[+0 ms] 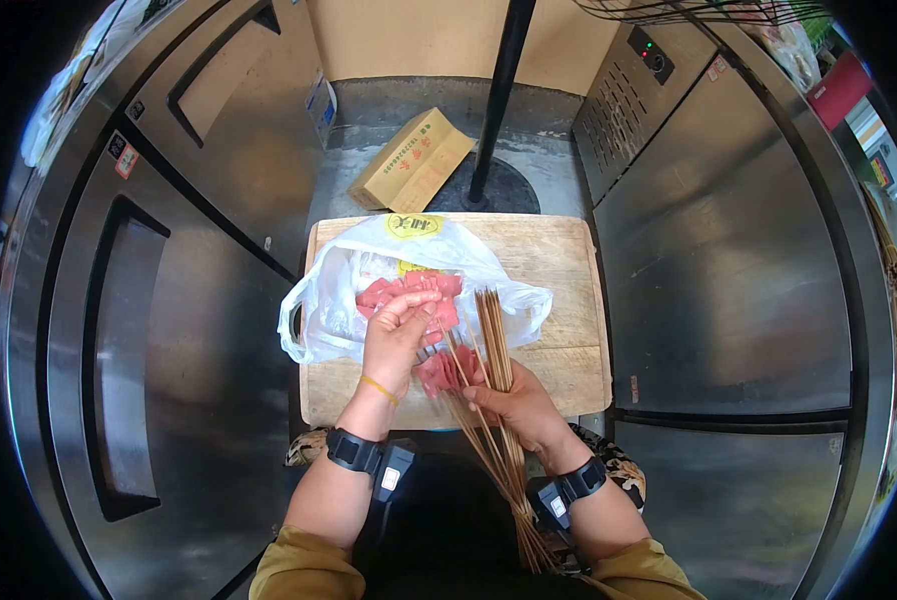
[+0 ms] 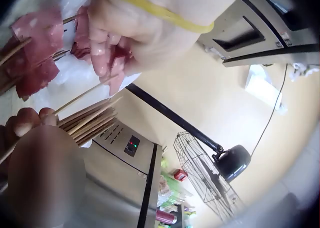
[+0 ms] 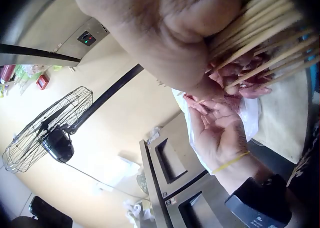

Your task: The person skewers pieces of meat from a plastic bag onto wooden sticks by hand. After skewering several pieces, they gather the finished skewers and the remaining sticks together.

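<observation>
My left hand (image 1: 393, 338) pinches a small pink meat slice (image 2: 117, 74) at the pointed end of one thin skewer (image 2: 82, 94), in the left wrist view. My right hand (image 1: 525, 408) grips a thick bundle of bamboo skewers (image 1: 496, 345), their tips pointing away from me. Below the left fingers, threaded meat (image 1: 437, 373) hangs on skewers beside the bundle; the left wrist view shows the threaded slices (image 2: 37, 34) close up. More loose slices (image 1: 447, 286) lie on a white plastic bag (image 1: 354, 250), just beyond the left hand.
The bag lies on a wooden board (image 1: 561, 262). Behind it are a cardboard box (image 1: 415, 160) and a black pole (image 1: 499, 90) on a round base. Steel cabinets stand on the left (image 1: 209, 330) and right (image 1: 719, 240). A wire fan (image 3: 50, 125) shows in the right wrist view.
</observation>
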A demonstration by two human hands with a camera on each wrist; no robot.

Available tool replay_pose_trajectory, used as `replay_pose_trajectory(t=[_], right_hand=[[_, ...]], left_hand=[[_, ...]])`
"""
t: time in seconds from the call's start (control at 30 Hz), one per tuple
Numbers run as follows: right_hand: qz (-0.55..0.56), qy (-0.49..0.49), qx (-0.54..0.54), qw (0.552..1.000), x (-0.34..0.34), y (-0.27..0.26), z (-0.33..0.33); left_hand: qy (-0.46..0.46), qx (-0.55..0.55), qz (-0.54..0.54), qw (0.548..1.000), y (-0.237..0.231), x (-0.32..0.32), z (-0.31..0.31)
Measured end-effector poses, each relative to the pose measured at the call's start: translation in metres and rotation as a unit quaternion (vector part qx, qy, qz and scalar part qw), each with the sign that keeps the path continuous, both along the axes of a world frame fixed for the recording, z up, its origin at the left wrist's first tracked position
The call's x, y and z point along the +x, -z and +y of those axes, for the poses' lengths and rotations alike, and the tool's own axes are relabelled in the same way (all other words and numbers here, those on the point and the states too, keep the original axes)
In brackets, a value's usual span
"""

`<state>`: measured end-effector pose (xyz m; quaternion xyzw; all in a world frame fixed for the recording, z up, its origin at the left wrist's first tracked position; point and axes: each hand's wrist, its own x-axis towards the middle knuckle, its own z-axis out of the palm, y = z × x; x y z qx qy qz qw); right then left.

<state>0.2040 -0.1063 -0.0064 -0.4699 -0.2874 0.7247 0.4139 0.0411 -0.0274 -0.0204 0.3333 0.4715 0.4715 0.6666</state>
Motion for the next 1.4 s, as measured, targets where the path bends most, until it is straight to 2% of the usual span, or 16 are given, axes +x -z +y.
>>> replay_pose_trajectory(t=[0.2,0.3,0.4,0.5,0.7,0.9,1.1,1.2,1.3,1.4], right_hand=[[0.004,0.007,0.001,1.000,0.000,0.002,0.000],[-0.002,0.011,0.005,1.000,0.000,0.002,0.000],[0.000,0.012,0.009,1.000,0.001,0.000,0.000],[-0.001,0.006,0.001,1.000,-0.001,-0.006,0.000],[0.001,0.004,0.002,1.000,0.000,-0.002,0.000],[-0.009,0.012,0.005,1.000,0.002,0.001,-0.001],[-0.028,0.009,0.004,1.000,0.008,0.009,0.000],[-0.027,0.007,-0.007,1.000,0.009,0.008,0.000],[-0.047,0.019,-0.001,0.999,0.007,0.010,-0.002],[-0.056,0.044,0.027,0.997,0.003,0.008,-0.005]], left_hand=[[0.030,-0.081,-0.099,0.991,0.004,-0.003,-0.004],[0.050,-0.106,-0.096,0.988,-0.003,0.000,-0.009],[0.053,-0.099,-0.099,0.989,-0.004,-0.001,-0.009],[-0.016,-0.044,-0.102,0.994,-0.003,0.001,-0.007],[0.000,-0.032,-0.083,0.996,0.003,-0.005,0.001],[0.023,0.016,-0.027,0.999,-0.001,-0.001,-0.003],[0.128,0.001,0.026,0.991,0.003,0.002,-0.018],[0.147,0.003,0.048,0.988,0.002,0.006,-0.026],[0.123,0.014,0.081,0.989,0.008,0.007,-0.024],[0.150,0.048,0.173,0.972,0.021,0.004,-0.022]])
